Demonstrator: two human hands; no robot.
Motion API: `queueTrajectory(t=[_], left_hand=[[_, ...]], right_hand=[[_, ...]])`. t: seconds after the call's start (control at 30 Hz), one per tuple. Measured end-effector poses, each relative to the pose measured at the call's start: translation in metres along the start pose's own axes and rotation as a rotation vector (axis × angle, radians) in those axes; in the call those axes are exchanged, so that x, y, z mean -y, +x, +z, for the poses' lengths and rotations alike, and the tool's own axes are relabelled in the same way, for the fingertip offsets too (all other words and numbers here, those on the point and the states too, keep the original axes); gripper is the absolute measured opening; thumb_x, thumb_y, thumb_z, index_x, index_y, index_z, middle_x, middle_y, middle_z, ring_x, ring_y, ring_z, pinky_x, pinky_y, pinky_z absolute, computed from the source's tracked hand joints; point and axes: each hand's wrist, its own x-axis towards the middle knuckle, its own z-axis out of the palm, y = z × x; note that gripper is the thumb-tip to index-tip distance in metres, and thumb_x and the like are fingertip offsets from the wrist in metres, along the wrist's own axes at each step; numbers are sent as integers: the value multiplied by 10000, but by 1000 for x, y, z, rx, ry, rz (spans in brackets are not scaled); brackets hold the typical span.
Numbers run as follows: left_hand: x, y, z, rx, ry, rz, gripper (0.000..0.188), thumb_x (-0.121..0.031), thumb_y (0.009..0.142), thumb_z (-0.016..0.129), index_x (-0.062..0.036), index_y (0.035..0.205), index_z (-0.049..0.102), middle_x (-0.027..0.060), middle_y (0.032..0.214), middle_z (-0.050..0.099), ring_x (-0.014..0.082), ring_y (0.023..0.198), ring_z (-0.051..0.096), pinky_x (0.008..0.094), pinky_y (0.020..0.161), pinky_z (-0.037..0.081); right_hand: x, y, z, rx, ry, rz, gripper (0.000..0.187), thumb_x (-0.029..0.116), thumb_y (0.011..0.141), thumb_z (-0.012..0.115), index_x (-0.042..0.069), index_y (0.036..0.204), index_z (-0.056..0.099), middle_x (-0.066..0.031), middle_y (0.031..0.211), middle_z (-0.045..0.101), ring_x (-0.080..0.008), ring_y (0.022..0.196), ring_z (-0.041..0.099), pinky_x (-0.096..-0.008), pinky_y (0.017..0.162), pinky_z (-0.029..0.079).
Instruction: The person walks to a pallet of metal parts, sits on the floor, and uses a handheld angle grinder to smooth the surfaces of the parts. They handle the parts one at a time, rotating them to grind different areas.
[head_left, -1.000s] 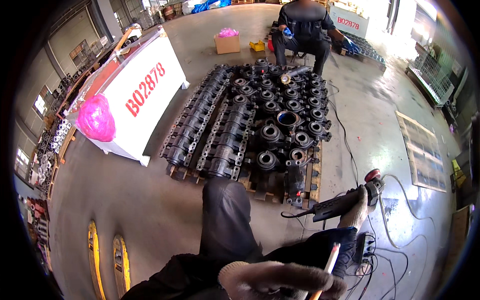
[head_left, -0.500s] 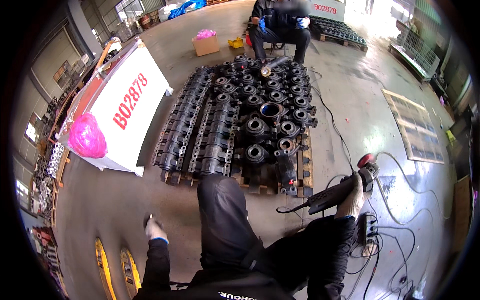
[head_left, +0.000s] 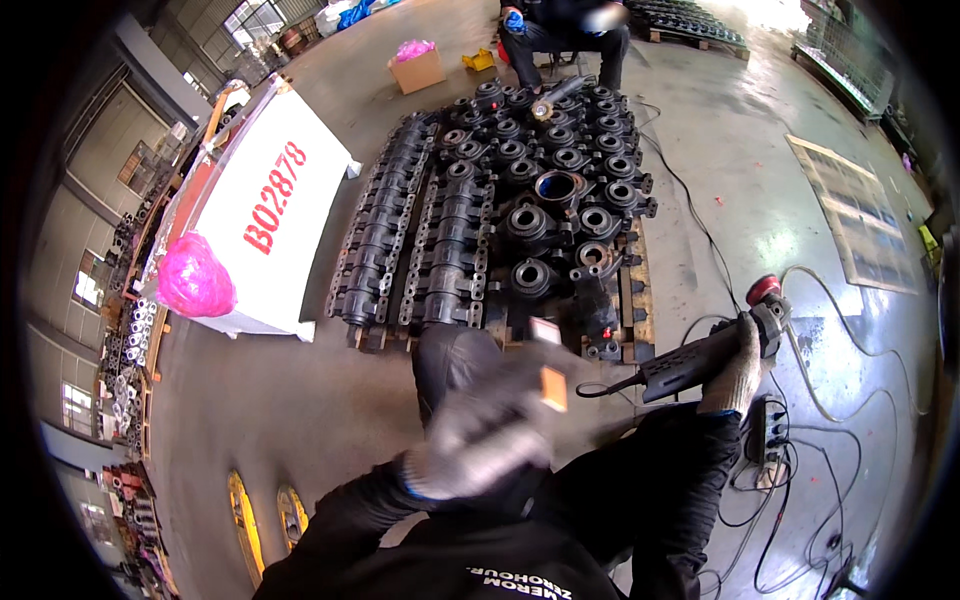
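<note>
My right hand (head_left: 733, 382), in a light knit glove, is closed around the dark body of an angle grinder (head_left: 688, 364). The grinder's head carries a red disc (head_left: 765, 289) and points up and to the right. In front of my lap is my gloved left hand (head_left: 480, 462), smeared by motion. A dark, blurred object (head_left: 490, 395) with an orange patch and a white-and-red end shows at its fingers; its kind cannot be made out. Just beyond my knee, black cast housings with round bores (head_left: 530, 278) and long ribbed black castings (head_left: 447, 262) cover a wooden pallet (head_left: 637, 315).
A white crate (head_left: 285, 215) with pink wrap stands at left. Cables and a power strip (head_left: 772, 425) lie on the floor at right. Across the pallet sits another person (head_left: 565, 50), with another grinder (head_left: 562, 97) on the housings. Yellow forks (head_left: 245, 525) are at lower left.
My left hand has swung from low at the left to before my lap, and a dark blurred object now shows at it. My right hand keeps the grinder; the view has tilted slightly.
</note>
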Motion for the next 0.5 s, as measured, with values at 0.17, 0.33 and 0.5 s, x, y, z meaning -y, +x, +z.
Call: queueTrajectory(t=[0.17,0.33,0.5], left_hand=[[19,3,56,445,-225,61,450,45,972,447,-3,1420,455,124,1172,642,89,685,556,241,662,473],[49,15,69,818,-526,285,596,99,906,452,47,1490,342,212,1392,526,255,1239,488,358,1020,369],[49,32,69,977,-590,263,587,33,912,491,77,1480,348,262,1431,485,328,1355,465,412,1100,354]], right_hand=[[19,-18,1,19,-27,-14,324,240,851,746,23,1054,618,-90,850,658,-210,754,647,-321,709,542],[19,-2,-19,45,0,24,276,266,876,713,32,993,625,-84,820,653,-213,737,641,-321,680,534],[25,3,-34,105,24,82,270,215,879,720,2,1017,628,-75,880,645,-212,820,649,-322,782,542]])
